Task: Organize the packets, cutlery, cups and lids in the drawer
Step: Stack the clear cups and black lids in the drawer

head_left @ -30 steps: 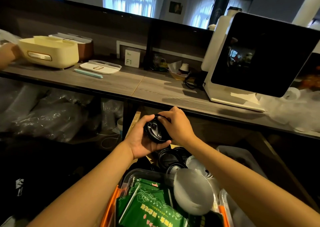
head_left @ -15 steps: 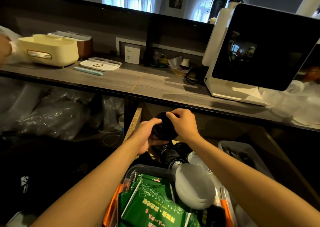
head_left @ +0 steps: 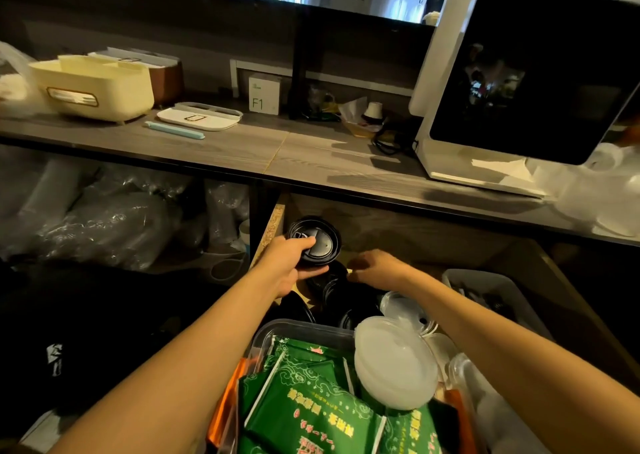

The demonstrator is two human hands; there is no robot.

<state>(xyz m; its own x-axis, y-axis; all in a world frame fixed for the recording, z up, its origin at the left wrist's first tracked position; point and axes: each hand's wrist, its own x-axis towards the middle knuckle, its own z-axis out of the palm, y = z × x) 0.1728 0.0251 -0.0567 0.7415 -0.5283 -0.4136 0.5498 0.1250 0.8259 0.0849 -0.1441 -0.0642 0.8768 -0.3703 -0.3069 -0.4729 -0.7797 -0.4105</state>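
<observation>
Left hand (head_left: 289,263): grips a black lid stack (head_left: 314,242), thumb on top, round, glossy ridged plastic.
Right hand (head_left: 375,269): fingers curled downward over loose black lids (head_left: 332,285) just below; grasp unclear.
Green packets (head_left: 311,401): nearer the person, flat, printed.

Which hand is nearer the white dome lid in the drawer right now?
Right. The right hand hovers over the loose black lids just behind the white dome lid; the left hand is farther left, holding a black lid stack.
</observation>
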